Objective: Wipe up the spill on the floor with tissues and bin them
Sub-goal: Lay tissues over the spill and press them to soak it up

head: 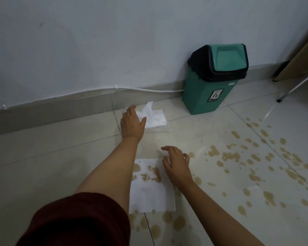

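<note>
Left grip (132, 124) lies open on the tissue pack (156, 120); right grip (176, 166) spread wide over a soaked tissue (149, 189) — limp, tears easily, so bunch it from its dry edge.

The left hand (132, 122) rests on the tissue pack (156, 120) lying on the floor (52, 157) near the wall's skirting, one sheet sticking up from it. The right hand (176, 166), fingers spread, sits over the edge of a flat, stained tissue (149, 189) amid brown spill droplets (256, 162). A green swing-lid bin (212, 80) stands against the wall.
</note>
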